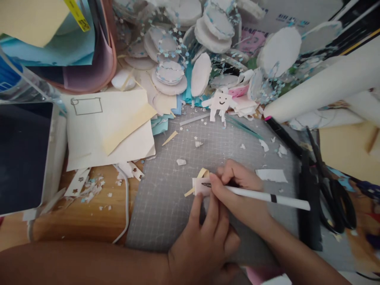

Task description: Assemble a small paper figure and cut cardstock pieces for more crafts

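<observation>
In my right hand (237,190) is a slim white pen (261,194) with a black band, gripped by closed fingers. Its dark tip touches a small white paper piece (201,187) on the grey cutting mat (166,206). Thin cream paper strips (203,172) stick out from the piece's upper and lower left. My left hand (208,233) holds the piece from below with its fingertips, which hide part of it. Farther up the mat stands a small white paper figure (221,103) with a drawn smiling face, arms and legs.
Black scissors (334,198) and a black marker (285,136) lie at right, near a white roll (320,87). White discs with blue star garlands (170,73) crowd the back. At left are paper sheets (86,138), a dark-screened device (25,154) and a white cable (127,206). Paper scraps dot the mat.
</observation>
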